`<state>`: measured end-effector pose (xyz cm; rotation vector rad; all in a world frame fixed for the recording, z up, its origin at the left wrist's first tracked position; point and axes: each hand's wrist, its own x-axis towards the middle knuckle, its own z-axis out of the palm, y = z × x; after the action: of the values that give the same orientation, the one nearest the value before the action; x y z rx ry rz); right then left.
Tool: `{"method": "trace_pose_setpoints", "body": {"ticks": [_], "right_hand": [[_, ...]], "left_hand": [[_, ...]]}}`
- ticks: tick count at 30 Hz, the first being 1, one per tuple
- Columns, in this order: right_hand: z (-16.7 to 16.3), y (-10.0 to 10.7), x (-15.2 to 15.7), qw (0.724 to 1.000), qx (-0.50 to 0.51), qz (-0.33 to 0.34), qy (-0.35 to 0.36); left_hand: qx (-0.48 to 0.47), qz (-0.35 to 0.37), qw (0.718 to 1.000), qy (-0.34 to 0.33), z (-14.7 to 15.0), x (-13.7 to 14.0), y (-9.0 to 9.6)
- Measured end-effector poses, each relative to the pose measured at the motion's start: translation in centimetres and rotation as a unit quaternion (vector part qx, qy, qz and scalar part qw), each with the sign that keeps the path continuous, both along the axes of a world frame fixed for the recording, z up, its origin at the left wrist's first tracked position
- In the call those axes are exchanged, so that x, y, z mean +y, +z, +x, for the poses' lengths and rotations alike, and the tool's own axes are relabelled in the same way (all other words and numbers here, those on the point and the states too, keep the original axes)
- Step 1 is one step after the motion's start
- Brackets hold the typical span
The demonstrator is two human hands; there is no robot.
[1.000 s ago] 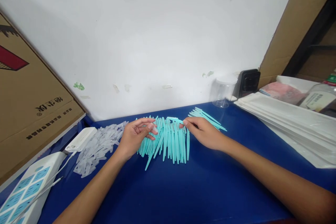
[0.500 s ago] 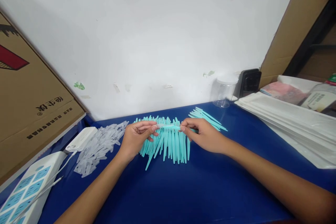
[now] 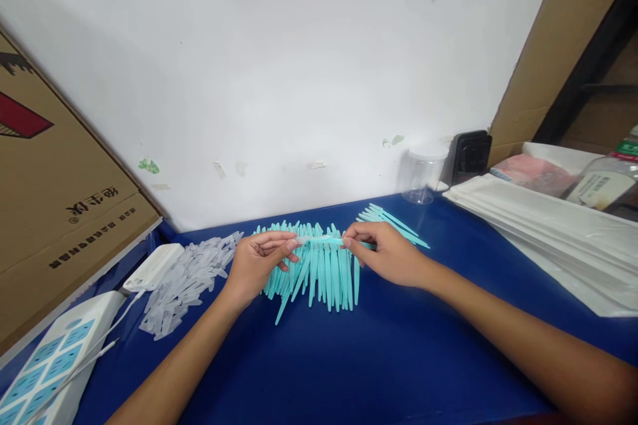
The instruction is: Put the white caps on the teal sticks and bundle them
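Between my hands, a slim turquoise stick [image 3: 331, 240], which looks like an eyebrow razor, lies level with a translucent cap [image 3: 302, 240] at its left end. My left hand [image 3: 262, 262] pinches the cap between thumb and fingers. My right hand [image 3: 386, 252] pinches the stick near its right end. Whether the cap is fully seated is too small to tell. Below and behind them spreads a pile of turquoise sticks [image 3: 319, 275]. A smaller group of turquoise sticks [image 3: 393, 222] lies beyond my right hand. Left of my left hand is a heap of translucent caps [image 3: 192, 282].
A white power strip [image 3: 60, 358] with cables and a small white box [image 3: 153, 265] stand at the left, beside a large carton [image 3: 54, 179]. Along the wall at the right are a clear jar [image 3: 423, 176] and a black container [image 3: 470, 156]. White bags [image 3: 538, 232] are stacked at the right.
The camera view has shifted very slightly. Both hands keep their pinch on the cap and stick, with hardly any movement.
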<state>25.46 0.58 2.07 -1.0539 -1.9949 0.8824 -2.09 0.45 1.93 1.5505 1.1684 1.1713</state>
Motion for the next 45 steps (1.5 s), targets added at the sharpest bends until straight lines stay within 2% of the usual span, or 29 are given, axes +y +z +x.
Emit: {"method": "trace_pose_setpoints", "body": {"ticks": [6,12,16,20,22,24,27,30,32,35,38,41,43,45], "right_hand": [[-0.3,0.2,-0.4,1.000,-0.013,-0.003,0.015],[-0.8,0.1,-1.0,0.996,-0.011,-0.026,0.084],[-1.0,-0.1,-1.3,0.995,-0.021,-0.020,0.093],[-0.9,0.0,-1.4,0.995,-0.020,-0.019,0.093],[-0.6,0.1,-1.1,0.997,-0.025,-0.009,0.078],[-0.1,0.3,-0.4,0.999,-0.036,0.024,0.029],[1.0,0.5,1.0,0.985,-0.099,0.092,-0.107],[2.4,0.3,2.5,0.941,-0.228,0.086,-0.233],[3.1,-0.2,3.2,0.910,-0.306,0.061,-0.271],[3.6,-0.8,3.7,0.881,-0.371,0.037,-0.291],[3.4,-0.8,3.4,0.875,-0.378,0.050,-0.298],[2.5,-0.4,2.4,0.893,-0.349,0.057,-0.279],[1.5,-0.4,1.4,0.917,-0.327,0.026,-0.228],[0.4,-0.6,0.4,0.928,-0.325,0.009,-0.185]], "left_hand": [[0.015,-0.003,1.000,-0.015,0.2,-0.1,-0.1],[0.037,-0.002,0.998,-0.053,0.8,-0.8,-0.4],[0.050,0.004,0.997,-0.051,1.0,-1.2,-0.3],[0.102,0.025,0.994,-0.039,1.4,-1.7,0.2],[0.150,0.063,0.986,-0.027,1.4,-1.8,0.4],[0.218,0.122,0.968,0.000,1.0,-1.6,0.5],[0.352,0.210,0.910,0.057,-0.8,-0.6,0.6],[0.477,0.245,0.838,0.104,-3.2,0.7,0.8],[0.533,0.231,0.803,0.134,-4.7,1.4,1.1],[0.586,0.204,0.768,0.159,-6.1,1.9,1.6],[0.614,0.182,0.749,0.170,-6.7,2.0,1.8],[0.624,0.170,0.742,0.177,-6.7,1.9,1.8],[0.626,0.167,0.741,0.177,-6.7,1.9,1.8],[0.627,0.164,0.741,0.176,-6.6,1.9,1.7]]}}
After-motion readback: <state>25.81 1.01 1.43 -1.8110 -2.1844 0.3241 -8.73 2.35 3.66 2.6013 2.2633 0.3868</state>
